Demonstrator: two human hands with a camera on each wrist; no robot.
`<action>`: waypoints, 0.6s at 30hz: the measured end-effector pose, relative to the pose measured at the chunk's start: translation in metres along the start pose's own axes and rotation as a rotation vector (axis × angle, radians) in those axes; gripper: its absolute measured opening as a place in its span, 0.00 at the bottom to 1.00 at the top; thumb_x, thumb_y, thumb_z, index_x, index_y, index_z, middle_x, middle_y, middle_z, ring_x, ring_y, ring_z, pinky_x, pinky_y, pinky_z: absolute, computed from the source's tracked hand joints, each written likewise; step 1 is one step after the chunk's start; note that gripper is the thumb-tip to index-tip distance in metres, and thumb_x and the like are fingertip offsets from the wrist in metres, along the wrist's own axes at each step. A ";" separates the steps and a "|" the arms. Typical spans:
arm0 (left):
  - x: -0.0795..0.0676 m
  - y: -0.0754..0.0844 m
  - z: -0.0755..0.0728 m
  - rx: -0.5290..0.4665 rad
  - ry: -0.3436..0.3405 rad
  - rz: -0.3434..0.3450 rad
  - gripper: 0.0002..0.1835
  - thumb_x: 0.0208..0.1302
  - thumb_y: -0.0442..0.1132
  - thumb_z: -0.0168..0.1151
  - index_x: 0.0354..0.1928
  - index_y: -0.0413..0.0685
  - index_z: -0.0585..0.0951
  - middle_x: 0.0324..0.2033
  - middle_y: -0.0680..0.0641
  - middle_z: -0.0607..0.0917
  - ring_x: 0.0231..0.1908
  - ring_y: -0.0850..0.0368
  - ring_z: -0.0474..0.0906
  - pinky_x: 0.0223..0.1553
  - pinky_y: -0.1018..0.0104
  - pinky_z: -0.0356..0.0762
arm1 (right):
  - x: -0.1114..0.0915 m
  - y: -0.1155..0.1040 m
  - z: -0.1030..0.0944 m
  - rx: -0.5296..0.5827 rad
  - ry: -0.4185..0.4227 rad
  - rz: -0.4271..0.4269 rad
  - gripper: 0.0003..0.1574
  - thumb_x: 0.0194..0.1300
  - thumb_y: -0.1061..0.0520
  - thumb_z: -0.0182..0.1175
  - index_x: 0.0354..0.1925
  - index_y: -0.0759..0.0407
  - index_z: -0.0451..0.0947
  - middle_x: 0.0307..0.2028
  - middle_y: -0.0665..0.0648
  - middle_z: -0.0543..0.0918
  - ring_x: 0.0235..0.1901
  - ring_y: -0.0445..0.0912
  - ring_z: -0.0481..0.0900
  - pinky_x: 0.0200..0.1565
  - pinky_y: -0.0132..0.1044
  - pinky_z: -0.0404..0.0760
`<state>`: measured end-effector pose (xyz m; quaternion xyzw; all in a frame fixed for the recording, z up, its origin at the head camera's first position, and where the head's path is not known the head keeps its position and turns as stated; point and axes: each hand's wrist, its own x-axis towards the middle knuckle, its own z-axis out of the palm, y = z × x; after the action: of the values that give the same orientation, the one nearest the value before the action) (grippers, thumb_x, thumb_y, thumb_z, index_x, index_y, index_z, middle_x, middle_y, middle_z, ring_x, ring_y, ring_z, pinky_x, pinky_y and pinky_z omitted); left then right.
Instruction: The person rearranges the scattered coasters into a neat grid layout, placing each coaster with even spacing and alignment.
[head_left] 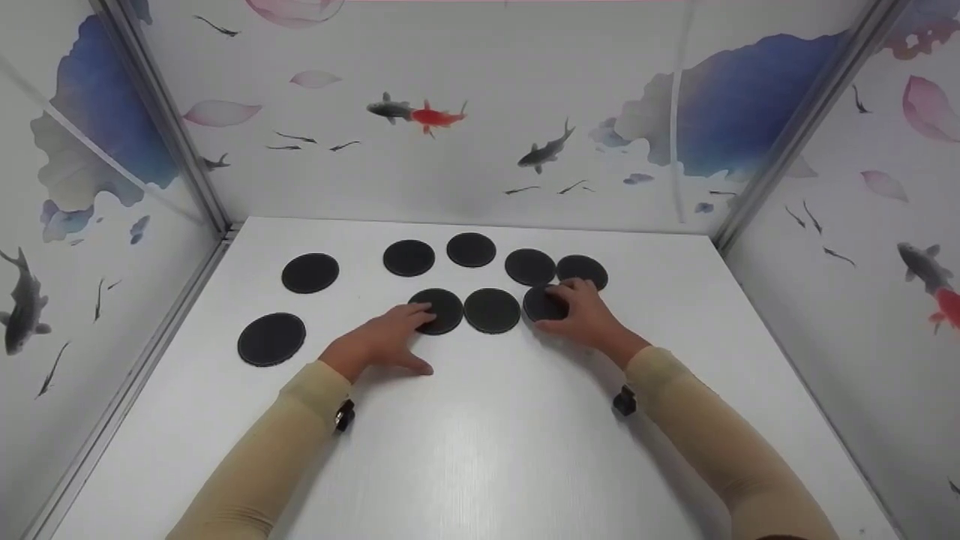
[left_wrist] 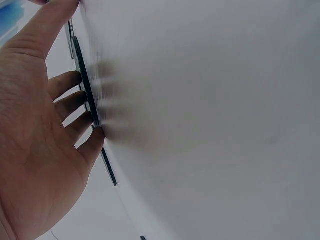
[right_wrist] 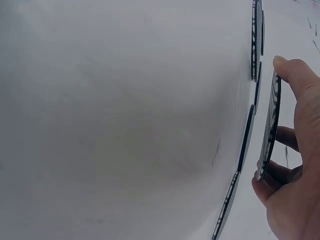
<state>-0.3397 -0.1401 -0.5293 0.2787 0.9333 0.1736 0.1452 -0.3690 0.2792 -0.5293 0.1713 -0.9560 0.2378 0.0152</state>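
Observation:
My right hand (head_left: 589, 319) grips a black round coaster (head_left: 543, 304) by its edge, thumb on the near side and fingers on the far side. In the right wrist view this coaster (right_wrist: 271, 125) is tilted and off the table, with a black-and-white pattern on its underside. My left hand (head_left: 386, 341) rests its fingertips on another black coaster (head_left: 442, 311), its thumb spread away toward me. That coaster lies flat in the left wrist view, under the fingers (left_wrist: 75, 102). Between the hands a third coaster (head_left: 492, 310) lies flat.
Several more black coasters lie on the white table (head_left: 480, 450): a back row including one coaster (head_left: 471, 250) in the middle, and two at the left, the nearer coaster (head_left: 271, 340) beside my left forearm. Printed panels (head_left: 465, 172) wall the table at back and sides.

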 end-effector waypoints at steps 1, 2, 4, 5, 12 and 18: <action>0.000 0.000 0.000 0.001 0.001 0.001 0.58 0.62 0.64 0.81 0.87 0.50 0.65 0.88 0.46 0.56 0.87 0.42 0.49 0.83 0.42 0.56 | 0.000 0.000 0.001 0.002 -0.003 0.002 0.49 0.64 0.36 0.81 0.75 0.57 0.79 0.70 0.69 0.74 0.71 0.64 0.68 0.72 0.61 0.72; 0.000 0.000 0.000 0.001 0.002 0.003 0.58 0.62 0.64 0.80 0.87 0.49 0.65 0.88 0.45 0.56 0.87 0.42 0.49 0.83 0.42 0.56 | 0.000 0.000 0.002 0.004 -0.008 0.004 0.50 0.64 0.36 0.81 0.75 0.57 0.79 0.70 0.69 0.74 0.72 0.64 0.68 0.73 0.62 0.72; 0.000 0.000 0.000 0.004 0.001 0.002 0.58 0.62 0.64 0.80 0.87 0.49 0.64 0.88 0.45 0.56 0.87 0.42 0.49 0.83 0.43 0.56 | 0.001 0.001 0.003 0.002 -0.016 0.009 0.51 0.64 0.35 0.80 0.75 0.57 0.79 0.71 0.69 0.74 0.72 0.64 0.67 0.74 0.62 0.70; 0.000 0.000 0.000 0.003 0.002 0.003 0.57 0.62 0.64 0.80 0.87 0.49 0.65 0.88 0.45 0.56 0.87 0.42 0.49 0.83 0.43 0.56 | 0.001 0.001 0.004 0.000 -0.021 0.011 0.51 0.64 0.34 0.80 0.75 0.57 0.79 0.71 0.69 0.73 0.72 0.64 0.67 0.74 0.62 0.70; -0.001 0.001 -0.001 -0.001 0.004 0.006 0.58 0.62 0.65 0.80 0.87 0.49 0.65 0.88 0.45 0.57 0.87 0.42 0.50 0.83 0.44 0.57 | 0.001 0.002 0.006 -0.015 -0.052 0.019 0.52 0.63 0.34 0.80 0.75 0.59 0.78 0.69 0.69 0.74 0.70 0.63 0.68 0.72 0.60 0.72; -0.001 0.002 -0.001 -0.016 0.000 0.007 0.57 0.63 0.64 0.80 0.86 0.47 0.65 0.87 0.44 0.57 0.87 0.42 0.50 0.83 0.43 0.57 | 0.003 0.002 0.007 -0.012 -0.094 0.068 0.54 0.64 0.32 0.80 0.77 0.57 0.77 0.70 0.68 0.72 0.73 0.63 0.65 0.74 0.60 0.70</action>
<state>-0.3386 -0.1397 -0.5273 0.2809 0.9309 0.1813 0.1470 -0.3717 0.2762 -0.5360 0.1496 -0.9623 0.2242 -0.0370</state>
